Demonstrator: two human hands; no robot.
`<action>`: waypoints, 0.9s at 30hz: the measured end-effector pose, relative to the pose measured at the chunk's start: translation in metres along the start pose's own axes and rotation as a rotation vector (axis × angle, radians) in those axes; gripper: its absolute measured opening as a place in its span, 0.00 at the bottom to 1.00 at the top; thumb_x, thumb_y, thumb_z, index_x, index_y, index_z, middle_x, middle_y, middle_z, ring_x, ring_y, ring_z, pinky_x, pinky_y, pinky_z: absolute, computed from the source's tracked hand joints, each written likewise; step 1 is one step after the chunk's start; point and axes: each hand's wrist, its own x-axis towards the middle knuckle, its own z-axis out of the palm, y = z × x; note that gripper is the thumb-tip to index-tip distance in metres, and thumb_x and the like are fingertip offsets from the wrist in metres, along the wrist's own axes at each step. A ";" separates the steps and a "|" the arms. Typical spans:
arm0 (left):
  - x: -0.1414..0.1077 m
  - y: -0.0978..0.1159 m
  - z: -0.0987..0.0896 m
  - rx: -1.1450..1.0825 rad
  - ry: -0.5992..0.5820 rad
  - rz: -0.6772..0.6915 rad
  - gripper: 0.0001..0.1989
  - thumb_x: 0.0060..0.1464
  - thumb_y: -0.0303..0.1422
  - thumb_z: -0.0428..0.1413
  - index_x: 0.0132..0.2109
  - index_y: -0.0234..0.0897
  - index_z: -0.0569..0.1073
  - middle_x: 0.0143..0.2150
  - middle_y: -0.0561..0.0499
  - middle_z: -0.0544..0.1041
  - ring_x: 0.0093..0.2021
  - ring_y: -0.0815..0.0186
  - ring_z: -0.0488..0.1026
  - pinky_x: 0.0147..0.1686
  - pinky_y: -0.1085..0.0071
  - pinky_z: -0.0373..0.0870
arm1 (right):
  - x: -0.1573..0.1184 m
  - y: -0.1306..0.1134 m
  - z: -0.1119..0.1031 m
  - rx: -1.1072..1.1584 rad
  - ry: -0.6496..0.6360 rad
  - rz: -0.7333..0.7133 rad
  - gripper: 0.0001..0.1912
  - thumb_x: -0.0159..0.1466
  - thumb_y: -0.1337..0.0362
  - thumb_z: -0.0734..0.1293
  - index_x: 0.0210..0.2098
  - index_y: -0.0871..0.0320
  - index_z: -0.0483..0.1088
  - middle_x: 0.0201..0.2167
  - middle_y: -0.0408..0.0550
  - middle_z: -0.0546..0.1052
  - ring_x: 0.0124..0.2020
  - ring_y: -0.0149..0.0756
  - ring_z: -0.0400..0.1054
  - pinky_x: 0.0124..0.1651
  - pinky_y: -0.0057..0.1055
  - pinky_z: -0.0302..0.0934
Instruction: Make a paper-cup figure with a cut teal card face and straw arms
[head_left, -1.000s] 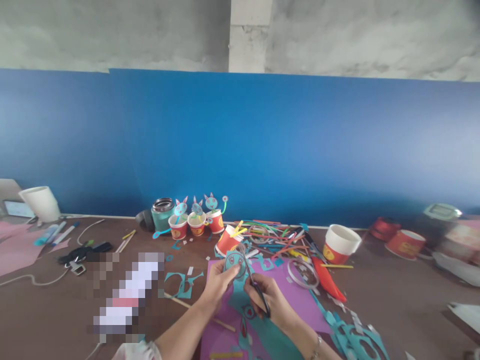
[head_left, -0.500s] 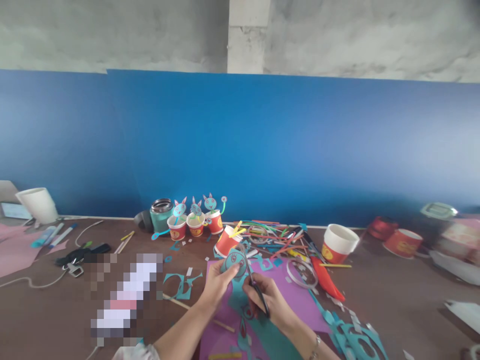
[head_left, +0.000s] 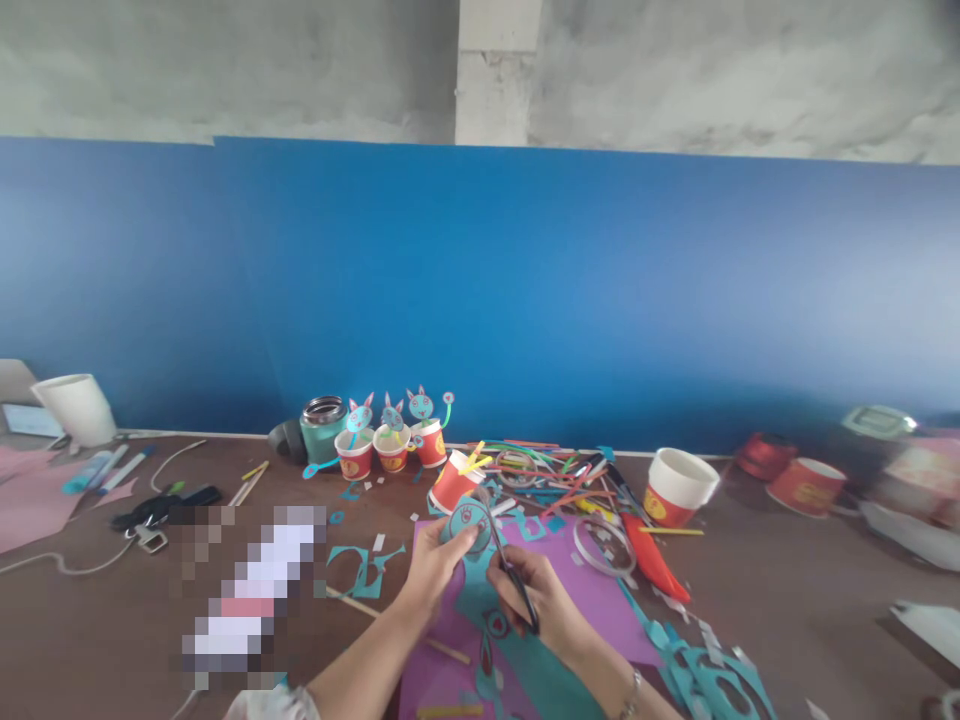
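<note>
- Over the purple sheet [head_left: 607,610], near the middle of the table [head_left: 810,620], the left hand [head_left: 433,572] has a teal paper face [head_left: 463,515] pinched under its thumb, eyes drawn on it.
- And the right hand [head_left: 541,600] is wrapped round the dark handles of the scissors [head_left: 517,585], blades right by the paper's edge! Whether those blades are parted cannot be told from here.
- Close work, this: two hands near each other, yet apart.
- The score so far: three cat-faced figures [head_left: 393,417] look finished, standing in red-and-white cups [head_left: 354,462] at the back.
- This one appears only part done: rounded outline, drawn eyes, but no ears to be seen on it and no cup under it.
- Just below lie a teal sheet [head_left: 551,680] and a heart-marked disc [head_left: 496,624]; whether that disc is cut free is hard to tell.
- Plenty of snipping done, judging by the teal offcuts [head_left: 690,675] on the right and the holed scraps [head_left: 367,575] on the left.
</note>
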 end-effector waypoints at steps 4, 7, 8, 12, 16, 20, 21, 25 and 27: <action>0.002 -0.004 -0.001 -0.005 -0.003 -0.003 0.19 0.35 0.43 0.66 0.19 0.34 0.67 0.11 0.63 0.53 0.13 0.80 0.45 0.14 0.78 0.43 | -0.001 -0.001 0.000 0.000 -0.003 0.002 0.21 0.54 0.47 0.68 0.25 0.59 0.63 0.08 0.34 0.61 0.09 0.22 0.52 0.13 0.20 0.46; 0.004 -0.009 -0.004 0.006 0.010 -0.002 0.19 0.37 0.44 0.65 0.21 0.35 0.67 0.11 0.62 0.56 0.12 0.79 0.48 0.12 0.79 0.45 | -0.001 -0.001 0.000 0.007 0.002 0.004 0.20 0.54 0.48 0.68 0.25 0.59 0.63 0.08 0.34 0.61 0.09 0.22 0.52 0.13 0.20 0.46; 0.005 -0.010 -0.004 0.009 0.010 -0.006 0.20 0.37 0.45 0.64 0.21 0.35 0.66 0.11 0.62 0.57 0.11 0.79 0.49 0.12 0.79 0.45 | -0.001 -0.001 0.000 0.009 0.002 0.004 0.19 0.54 0.48 0.68 0.26 0.59 0.63 0.08 0.34 0.61 0.09 0.22 0.52 0.13 0.20 0.46; 0.006 -0.011 -0.005 0.063 -0.037 0.003 0.21 0.40 0.48 0.62 0.22 0.34 0.68 0.10 0.59 0.61 0.09 0.76 0.54 0.10 0.78 0.48 | -0.001 0.000 0.000 0.034 -0.013 0.004 0.19 0.54 0.49 0.69 0.26 0.59 0.64 0.09 0.35 0.64 0.09 0.23 0.54 0.13 0.20 0.47; 0.006 -0.010 -0.005 0.127 -0.102 0.038 0.20 0.41 0.47 0.62 0.22 0.33 0.69 0.10 0.57 0.64 0.09 0.75 0.58 0.10 0.79 0.50 | -0.002 0.000 0.000 0.069 -0.017 -0.022 0.20 0.53 0.49 0.69 0.27 0.60 0.65 0.11 0.38 0.67 0.11 0.25 0.58 0.15 0.21 0.51; 0.007 -0.012 -0.006 0.146 -0.087 0.043 0.20 0.40 0.47 0.62 0.22 0.33 0.69 0.10 0.57 0.64 0.08 0.75 0.58 0.09 0.79 0.50 | -0.002 -0.003 0.000 0.061 0.005 -0.021 0.20 0.53 0.48 0.69 0.26 0.59 0.65 0.10 0.35 0.64 0.10 0.23 0.54 0.14 0.20 0.49; 0.008 -0.012 -0.006 0.147 -0.084 0.042 0.20 0.40 0.47 0.62 0.22 0.33 0.69 0.10 0.58 0.64 0.08 0.75 0.58 0.09 0.79 0.50 | -0.002 -0.003 0.000 0.057 0.010 -0.017 0.20 0.53 0.48 0.69 0.26 0.59 0.65 0.09 0.35 0.63 0.10 0.23 0.54 0.14 0.20 0.48; 0.009 -0.014 -0.007 0.130 -0.081 0.044 0.20 0.40 0.47 0.62 0.21 0.34 0.68 0.08 0.59 0.61 0.07 0.76 0.56 0.09 0.79 0.49 | -0.002 -0.004 0.000 0.047 0.015 0.001 0.21 0.52 0.47 0.70 0.25 0.59 0.64 0.09 0.34 0.61 0.10 0.22 0.52 0.13 0.20 0.47; 0.009 -0.015 -0.008 0.124 -0.080 0.045 0.20 0.40 0.47 0.62 0.21 0.34 0.68 0.08 0.59 0.61 0.07 0.76 0.55 0.09 0.79 0.48 | -0.002 -0.004 0.001 0.046 0.012 -0.001 0.21 0.52 0.47 0.69 0.25 0.59 0.64 0.09 0.33 0.61 0.10 0.22 0.52 0.13 0.20 0.47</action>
